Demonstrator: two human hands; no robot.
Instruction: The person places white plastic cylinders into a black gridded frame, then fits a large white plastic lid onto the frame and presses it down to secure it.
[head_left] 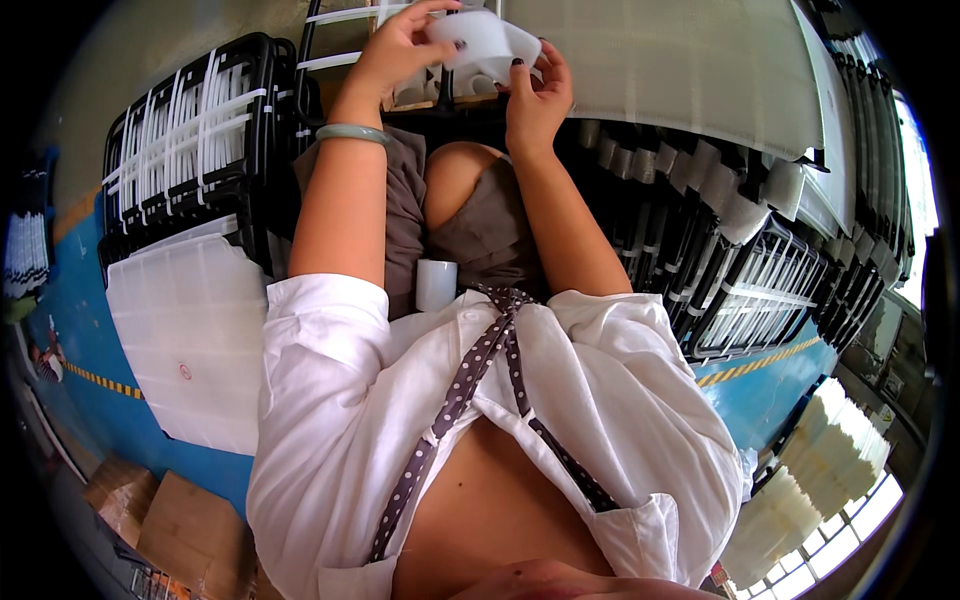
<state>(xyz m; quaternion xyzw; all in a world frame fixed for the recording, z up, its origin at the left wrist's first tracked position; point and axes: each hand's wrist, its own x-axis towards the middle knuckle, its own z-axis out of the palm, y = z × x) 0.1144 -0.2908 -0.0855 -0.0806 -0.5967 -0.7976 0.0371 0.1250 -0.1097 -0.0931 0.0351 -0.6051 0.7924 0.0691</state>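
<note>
At the top of the view, a curled strip of thin white foam sheet (490, 45) is stretched between my two hands. My left hand (405, 42), with a pale green bangle on its wrist, grips the strip's left side with the thumb pressed on it. My right hand (540, 98) pinches the lower right edge between thumb and fingers. Behind the foam, a black metal frame (447, 95) shows in part, along with several whitish rounded pieces that I cannot make out. A small white cylinder (436, 286) stands on my lap.
Black frames with white straps (190, 130) stack up at left, above a pile of translucent white sheets (190, 340). A large pale panel (680, 70) spans the upper right. Several foam-wrapped black tubes (690, 180) lie below it. Cardboard boxes (195, 530) sit at lower left.
</note>
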